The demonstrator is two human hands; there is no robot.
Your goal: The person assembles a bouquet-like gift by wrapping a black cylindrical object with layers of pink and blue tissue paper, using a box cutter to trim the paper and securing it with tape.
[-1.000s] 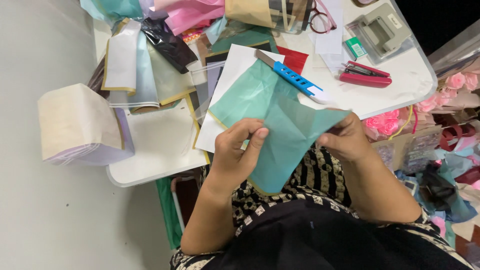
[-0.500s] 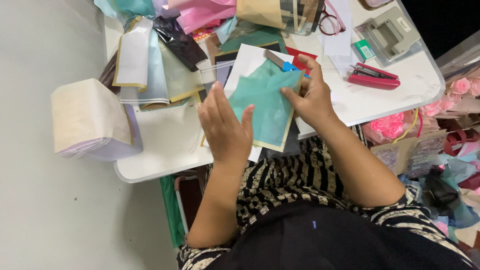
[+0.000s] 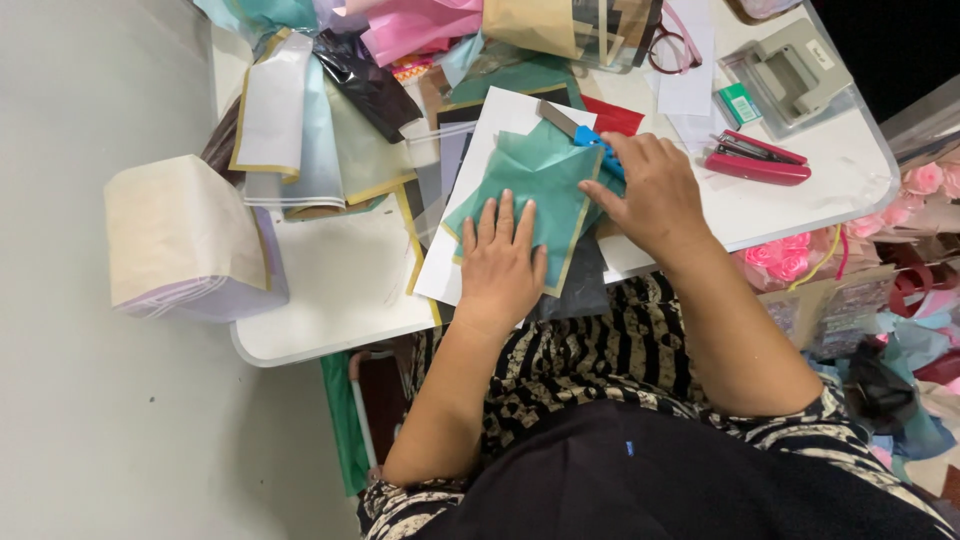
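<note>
- The teal sheet (image 3: 535,195), held up in both hands a second ago, is now lying on white paper (image 3: 490,130) on the table (image 3: 330,330).
- The left hand (image 3: 500,262) is pressing it flat, fingers spread, gripping nothing.
- The right hand (image 3: 648,190) is closing around a blue knife (image 3: 583,135) at the sheet's top edge; judging by this, folding is giving way to cutting.
- Beyond: a red stapler (image 3: 755,160), a grey punch (image 3: 790,70).
- Containers: a clear bin (image 3: 560,25) is holding tan paper; a cream box (image 3: 190,235) is sitting closed, contents hidden.
</note>
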